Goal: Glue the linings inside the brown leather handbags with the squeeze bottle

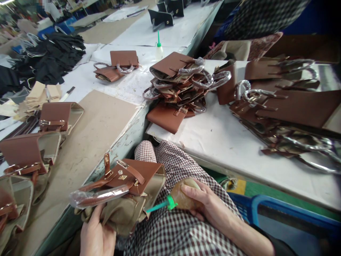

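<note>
My left hand (96,233) grips the underside of a small brown leather handbag (128,181) with a tan lining, held over my lap. The bag's handle, wrapped in clear plastic (99,197), sticks out to the left. My right hand (205,202) is wrapped round a squeeze bottle of amber glue (182,197). Its green nozzle (160,206) points left and touches the bag's tan lining. Both hands rest above my checked trousers (181,231).
A pile of brown bags (178,89) lies on the white table ahead, with more bags and plastic-wrapped handles (282,103) at the right. Unfinished bags (34,145) line the cardboard-covered bench at the left. A white glue bottle (159,48) stands farther back. Black material (50,57) is heaped at far left.
</note>
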`<state>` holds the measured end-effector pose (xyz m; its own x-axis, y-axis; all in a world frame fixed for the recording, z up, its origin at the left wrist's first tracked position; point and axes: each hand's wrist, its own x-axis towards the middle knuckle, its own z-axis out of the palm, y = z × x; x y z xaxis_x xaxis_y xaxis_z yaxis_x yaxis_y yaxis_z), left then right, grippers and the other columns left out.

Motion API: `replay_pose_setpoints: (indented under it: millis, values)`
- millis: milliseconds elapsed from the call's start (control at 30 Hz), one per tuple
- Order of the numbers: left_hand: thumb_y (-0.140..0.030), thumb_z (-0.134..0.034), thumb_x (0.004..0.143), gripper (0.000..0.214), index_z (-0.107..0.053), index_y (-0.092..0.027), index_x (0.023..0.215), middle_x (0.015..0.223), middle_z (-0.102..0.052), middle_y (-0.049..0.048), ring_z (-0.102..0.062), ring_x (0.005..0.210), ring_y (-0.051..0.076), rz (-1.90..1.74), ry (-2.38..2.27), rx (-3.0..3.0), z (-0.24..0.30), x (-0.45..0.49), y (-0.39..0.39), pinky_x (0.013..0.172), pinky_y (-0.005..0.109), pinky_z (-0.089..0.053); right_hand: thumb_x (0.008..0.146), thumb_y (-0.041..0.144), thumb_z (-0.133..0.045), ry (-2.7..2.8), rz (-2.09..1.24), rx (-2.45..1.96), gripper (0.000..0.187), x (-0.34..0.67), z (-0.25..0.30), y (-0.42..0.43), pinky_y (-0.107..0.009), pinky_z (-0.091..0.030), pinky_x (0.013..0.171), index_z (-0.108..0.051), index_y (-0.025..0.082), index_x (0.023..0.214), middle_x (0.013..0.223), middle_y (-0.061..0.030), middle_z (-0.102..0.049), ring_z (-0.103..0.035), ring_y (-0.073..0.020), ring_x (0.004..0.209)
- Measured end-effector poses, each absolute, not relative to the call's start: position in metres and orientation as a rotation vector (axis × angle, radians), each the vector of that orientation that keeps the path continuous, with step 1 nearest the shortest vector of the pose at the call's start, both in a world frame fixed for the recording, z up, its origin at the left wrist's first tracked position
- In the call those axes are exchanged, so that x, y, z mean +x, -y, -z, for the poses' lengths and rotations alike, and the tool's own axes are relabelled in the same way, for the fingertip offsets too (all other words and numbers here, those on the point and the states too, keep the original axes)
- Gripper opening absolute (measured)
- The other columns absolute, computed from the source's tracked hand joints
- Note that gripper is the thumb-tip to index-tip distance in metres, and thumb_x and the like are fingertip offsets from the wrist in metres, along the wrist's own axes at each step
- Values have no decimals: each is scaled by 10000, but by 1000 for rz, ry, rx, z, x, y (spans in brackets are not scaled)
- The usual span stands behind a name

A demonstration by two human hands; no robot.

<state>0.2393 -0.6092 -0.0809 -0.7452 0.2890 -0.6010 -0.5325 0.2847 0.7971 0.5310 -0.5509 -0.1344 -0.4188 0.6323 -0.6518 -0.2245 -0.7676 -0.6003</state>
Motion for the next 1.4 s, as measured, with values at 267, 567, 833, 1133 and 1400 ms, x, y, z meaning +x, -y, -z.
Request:
replay_pose_setpoints:
  millis: [267, 567, 833, 1133, 1400]
  values:
    - [-87, -692, 855, 268, -778, -242, 1056, 1135, -808, 27, -755, 1140, 252, -1433, -1942, 2, 100, 215, 630, 885, 275, -670, 891, 560, -797, 789, -2161, -1364, 405, 535, 129, 546, -179, -328, 416, -654, 194, 992, 750, 12, -632, -492, -90, 523]
    - [-142, -739, 864, 170, -753, -238, 1004, 1104, -804, 43, -740, 1194, 291, -1482, -1951, -84, 101, 217, 621, 935, 352, -677, 890, 592, -781, 795, -2081, -1306, 412, 532, 125, 539, -201, -307, 387, -675, 202, 971, 757, -2, -638, -465, -104, 513]
    - [-116, -710, 847, 182, -771, -237, 968, 1109, -803, 42, -739, 1191, 294, -1472, -1939, -63, 110, 207, 625, 904, 304, -678, 833, 613, -811, 890, -2072, -1381, 442, 536, 118, 534, -217, -330, 396, -668, 214, 958, 740, 16, -606, -471, -112, 524]
    - [-118, -727, 852, 215, -775, -247, 1017, 1064, -811, 30, -746, 1183, 279, -1450, -1951, -29, 103, 212, 623, 952, 329, -670, 831, 631, -779, 1002, -1859, -1547, 484, 550, 135, 519, -245, -316, 400, -622, 228, 1049, 705, 36, -585, -461, -122, 480]
    - [-61, -676, 868, 263, -778, -230, 1043, 1061, -806, 37, -731, 1206, 225, -1482, -1910, -81, 89, 229, 607, 950, 250, -639, 806, 535, -800, 1182, -1578, -1693, 389, 558, 152, 511, -319, -460, 568, -672, 257, 1048, 798, -15, -718, -624, -240, 680]
